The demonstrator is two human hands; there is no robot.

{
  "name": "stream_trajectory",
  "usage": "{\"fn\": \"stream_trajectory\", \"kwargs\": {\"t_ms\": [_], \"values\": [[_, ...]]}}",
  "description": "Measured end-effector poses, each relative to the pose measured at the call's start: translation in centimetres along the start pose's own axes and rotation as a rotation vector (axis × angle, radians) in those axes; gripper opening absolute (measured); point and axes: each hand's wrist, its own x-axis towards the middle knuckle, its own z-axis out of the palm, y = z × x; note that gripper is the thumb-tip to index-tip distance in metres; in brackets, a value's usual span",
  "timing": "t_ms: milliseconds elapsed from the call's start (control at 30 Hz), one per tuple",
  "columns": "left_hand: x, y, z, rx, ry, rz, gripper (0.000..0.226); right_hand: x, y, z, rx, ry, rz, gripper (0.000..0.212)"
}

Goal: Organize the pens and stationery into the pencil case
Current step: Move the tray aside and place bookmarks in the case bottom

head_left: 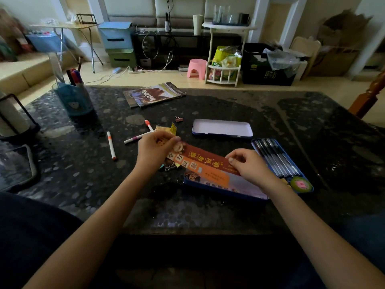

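Dark speckled table (pixel 87 184), cluttered room.

Home living room, dark stone table (pixel 208 209), tiled floor with pink stool (pixel 196 68), stacked storage boxes (pixel 117 43), folding table (pixel 62 27), snack rack (pixel 226 59), cables (pixel 150 49) by black shelf (pixel 187 46)

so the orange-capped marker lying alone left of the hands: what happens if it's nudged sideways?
The orange-capped marker looks like a round barrel on a glossy table, so it would probably roll. It seems slim and plastic, likely light and stiff. Nothing touches it, so little would stop it.
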Motion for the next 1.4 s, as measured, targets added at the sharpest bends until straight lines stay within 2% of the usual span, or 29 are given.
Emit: {"fn": "stream_trajectory", "kwargs": {"t_ms": [100,267,367,500,600,733,867,967,1067,1200,1400], "values": [[0.9,-0.9,-0.8,-0.072,0.11,-0.066,0.008,0.4,0.6,-1.3,-0.125,0.025,-0.009,0.017],[2.1,-2.4,-1.7,-0.247,0.177,-0.203,0.016,0.4,0.6,-3.1,-0.347,-0.182,0.117,0.014],[2.0,-2.4,-1.4,-0.26,0.159,-0.209,0.016,0.3,0.4,-3.2,-0.382,-0.26,0.14,0.012],[1.5,-1.9,-0.7,-0.242,0.117,-0.194,0.017,0.1,0.7,-2.8,-0.411,-0.263,0.132,0.006],[1.3,-1.6,-0.6,-0.244,0.112,-0.192,0.016,0.2,1.2,-2.2,-0.479,-0.239,0.118,0.013],[1.1,-1.4,-0.5,-0.261,0.094,-0.194,0.015,-0.2,1.1,-1.3,-0.512,-0.29,0.116,0.014],[0.9,-1.1,-0.5,-0.259,0.081,-0.179,0.01,-0.4,0.6,0.1,-0.385,-0.209,-0.062,0.007],[0.7,-0.9,-0.3,-0.264,0.051,-0.182,0.004,-0.5,-0.6,2.0,-0.161,-0.232,-0.179,0.025],[0.4,-0.6,-0.1,-0.252,0.022,-0.169,0.007,-0.7,-1.1,4.1,-0.093,-0.331,-0.212,0.032],[0.2,-0.5,0.2,-0.241,-0.007,-0.152,0.002,-0.5,-0.8,5.2,-0.07,-0.265,-0.217,0.026],[-0.1,-0.2,0.6,-0.237,-0.063,-0.147,0.008,-0.2,-0.5,5.0,-0.102,-0.214,-0.226,0.016]]}}
